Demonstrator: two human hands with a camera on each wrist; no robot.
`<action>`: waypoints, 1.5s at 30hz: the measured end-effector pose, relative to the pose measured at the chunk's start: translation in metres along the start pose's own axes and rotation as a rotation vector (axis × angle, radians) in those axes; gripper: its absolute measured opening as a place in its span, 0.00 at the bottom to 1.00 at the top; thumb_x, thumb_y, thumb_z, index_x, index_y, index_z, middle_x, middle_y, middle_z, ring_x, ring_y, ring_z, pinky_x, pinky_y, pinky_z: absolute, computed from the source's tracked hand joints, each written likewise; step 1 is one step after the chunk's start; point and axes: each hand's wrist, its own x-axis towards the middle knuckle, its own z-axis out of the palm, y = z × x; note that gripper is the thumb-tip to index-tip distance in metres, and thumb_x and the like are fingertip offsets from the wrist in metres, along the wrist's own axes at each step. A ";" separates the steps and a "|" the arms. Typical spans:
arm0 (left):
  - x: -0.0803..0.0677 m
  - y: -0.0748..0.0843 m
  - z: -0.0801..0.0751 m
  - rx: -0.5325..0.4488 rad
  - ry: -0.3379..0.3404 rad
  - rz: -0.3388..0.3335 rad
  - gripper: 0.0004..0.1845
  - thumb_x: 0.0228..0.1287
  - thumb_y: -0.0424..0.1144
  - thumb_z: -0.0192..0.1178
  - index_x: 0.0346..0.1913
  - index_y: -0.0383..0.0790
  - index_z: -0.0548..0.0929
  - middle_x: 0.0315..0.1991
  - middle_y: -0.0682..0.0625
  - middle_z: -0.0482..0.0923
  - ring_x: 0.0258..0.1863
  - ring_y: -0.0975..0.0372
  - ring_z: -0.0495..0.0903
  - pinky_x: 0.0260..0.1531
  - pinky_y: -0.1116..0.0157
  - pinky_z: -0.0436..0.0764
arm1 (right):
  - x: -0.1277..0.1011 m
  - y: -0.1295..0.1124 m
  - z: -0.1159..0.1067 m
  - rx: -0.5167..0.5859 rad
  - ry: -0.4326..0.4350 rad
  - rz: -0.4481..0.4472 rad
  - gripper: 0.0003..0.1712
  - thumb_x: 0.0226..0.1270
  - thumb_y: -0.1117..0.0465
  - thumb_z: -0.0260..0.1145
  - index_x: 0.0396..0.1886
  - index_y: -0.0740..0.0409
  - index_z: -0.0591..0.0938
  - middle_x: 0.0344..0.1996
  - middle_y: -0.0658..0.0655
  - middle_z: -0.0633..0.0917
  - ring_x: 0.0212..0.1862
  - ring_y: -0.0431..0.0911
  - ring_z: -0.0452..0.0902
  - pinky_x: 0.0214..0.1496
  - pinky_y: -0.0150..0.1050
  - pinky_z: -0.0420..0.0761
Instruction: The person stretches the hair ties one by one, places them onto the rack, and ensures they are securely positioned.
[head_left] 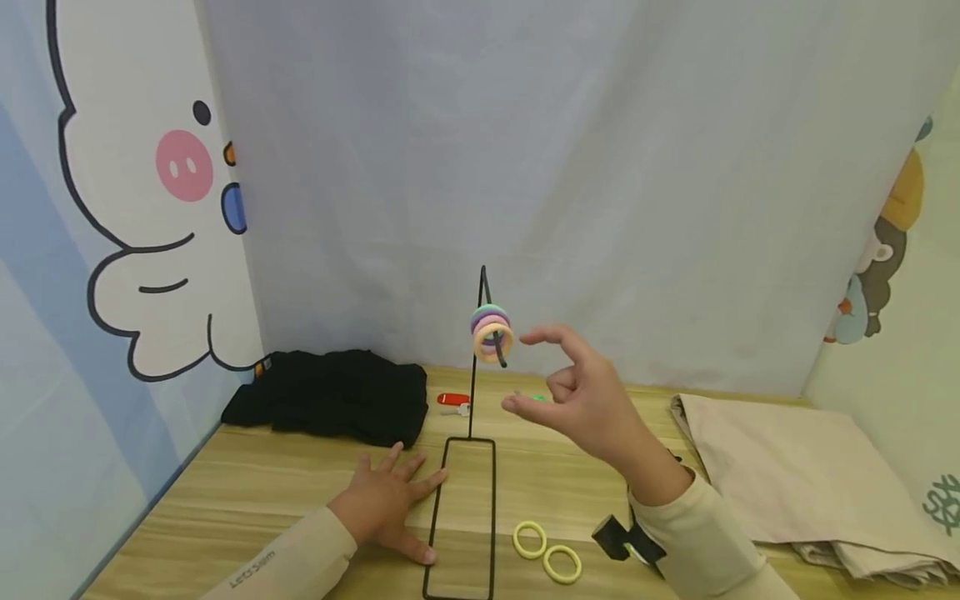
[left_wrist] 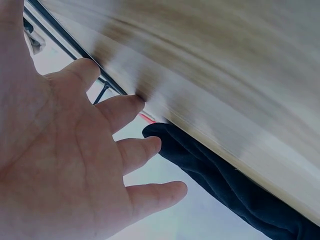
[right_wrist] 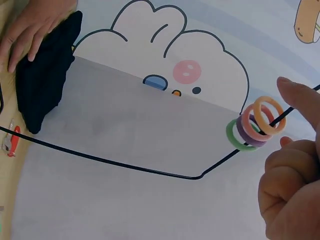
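A black wire stand [head_left: 472,400] stands upright, its rectangular base on the wooden table. On its sloping top arm hang several rings: a green ring [right_wrist: 229,133], a purple ring, a pink ring and, nearest the arm's tip, an orange ring [head_left: 477,348]. My right hand [head_left: 588,398] is raised just right of these rings, thumb and index finger spread apart with nothing between them; its other fingers are curled in. Fingers splayed, my left hand [head_left: 386,502] rests palm down at the left side of the base, its thumb at the base wire.
Two yellow rings [head_left: 562,581] lie right of the base. A black cloth [head_left: 337,396] is at back left. Behind the pole are a red object [head_left: 452,399] and a key [head_left: 459,410]. Folded beige cloth [head_left: 780,467] covers the right side. A black object [head_left: 612,537] lies under my right forearm.
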 end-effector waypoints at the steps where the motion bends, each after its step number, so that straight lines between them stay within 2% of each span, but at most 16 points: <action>1: -0.001 0.000 0.000 -0.001 0.001 0.002 0.56 0.30 0.80 0.56 0.70 0.66 0.55 0.72 0.49 0.54 0.72 0.45 0.48 0.60 0.35 0.52 | -0.001 0.003 0.000 0.055 -0.017 0.037 0.31 0.50 0.64 0.73 0.55 0.55 0.70 0.07 0.44 0.53 0.11 0.33 0.45 0.15 0.30 0.57; 6: -0.002 0.000 0.000 0.002 0.002 0.005 0.56 0.30 0.80 0.56 0.70 0.66 0.55 0.72 0.49 0.54 0.72 0.45 0.48 0.61 0.35 0.52 | -0.008 0.020 0.000 0.287 -0.116 0.168 0.33 0.51 0.68 0.71 0.58 0.59 0.69 0.07 0.45 0.53 0.11 0.38 0.45 0.15 0.32 0.57; 11: -0.001 -0.001 0.002 0.004 0.000 0.005 0.56 0.30 0.80 0.56 0.70 0.67 0.55 0.72 0.49 0.54 0.72 0.45 0.48 0.60 0.35 0.52 | -0.018 0.038 0.004 0.417 -0.240 0.293 0.35 0.53 0.65 0.71 0.60 0.59 0.68 0.08 0.44 0.53 0.12 0.40 0.44 0.19 0.32 0.62; 14: 0.000 -0.002 0.002 0.009 -0.009 0.011 0.56 0.30 0.80 0.55 0.70 0.67 0.54 0.72 0.49 0.53 0.72 0.45 0.47 0.60 0.34 0.52 | -0.024 0.051 0.006 0.480 -0.352 0.341 0.34 0.55 0.65 0.70 0.61 0.62 0.67 0.08 0.44 0.54 0.12 0.40 0.44 0.19 0.32 0.61; 17: 0.000 -0.002 0.002 0.005 -0.012 0.009 0.57 0.31 0.80 0.55 0.70 0.67 0.54 0.72 0.49 0.53 0.72 0.45 0.47 0.60 0.34 0.52 | -0.030 0.066 0.009 0.555 -0.494 0.385 0.34 0.56 0.67 0.68 0.61 0.67 0.65 0.09 0.44 0.54 0.12 0.40 0.43 0.16 0.32 0.54; 22: -0.001 -0.002 0.003 -0.006 -0.004 0.006 0.56 0.31 0.80 0.56 0.70 0.66 0.54 0.72 0.49 0.53 0.72 0.45 0.47 0.60 0.35 0.52 | -0.039 0.091 0.013 0.628 -0.682 0.465 0.31 0.57 0.70 0.66 0.60 0.67 0.65 0.10 0.45 0.53 0.12 0.40 0.40 0.15 0.31 0.49; 26: -0.001 -0.002 0.003 -0.013 -0.002 0.009 0.56 0.31 0.79 0.57 0.70 0.66 0.55 0.72 0.49 0.53 0.72 0.45 0.47 0.60 0.35 0.52 | -0.046 0.109 0.018 0.612 -0.732 0.508 0.27 0.57 0.71 0.65 0.57 0.62 0.69 0.11 0.45 0.52 0.13 0.40 0.39 0.15 0.32 0.48; 32: 0.000 -0.003 0.004 -0.021 -0.004 0.011 0.56 0.31 0.79 0.57 0.70 0.66 0.54 0.72 0.49 0.53 0.72 0.44 0.47 0.60 0.34 0.52 | -0.055 0.130 0.028 0.570 -0.759 0.571 0.27 0.56 0.77 0.60 0.57 0.66 0.66 0.13 0.45 0.52 0.14 0.40 0.40 0.15 0.30 0.48; 40: -0.001 -0.002 0.001 -0.021 -0.009 0.012 0.56 0.31 0.79 0.56 0.70 0.66 0.54 0.72 0.49 0.53 0.72 0.44 0.46 0.60 0.34 0.52 | -0.064 0.141 0.040 0.339 -0.768 0.622 0.27 0.51 0.79 0.61 0.51 0.58 0.74 0.12 0.45 0.55 0.13 0.38 0.43 0.15 0.29 0.50; 45: -0.003 -0.001 -0.001 -0.015 0.000 0.014 0.56 0.31 0.79 0.57 0.70 0.65 0.54 0.72 0.48 0.53 0.72 0.44 0.47 0.60 0.34 0.52 | -0.067 0.143 0.044 0.260 -0.795 0.625 0.29 0.48 0.80 0.62 0.48 0.50 0.76 0.10 0.44 0.58 0.14 0.37 0.47 0.16 0.29 0.52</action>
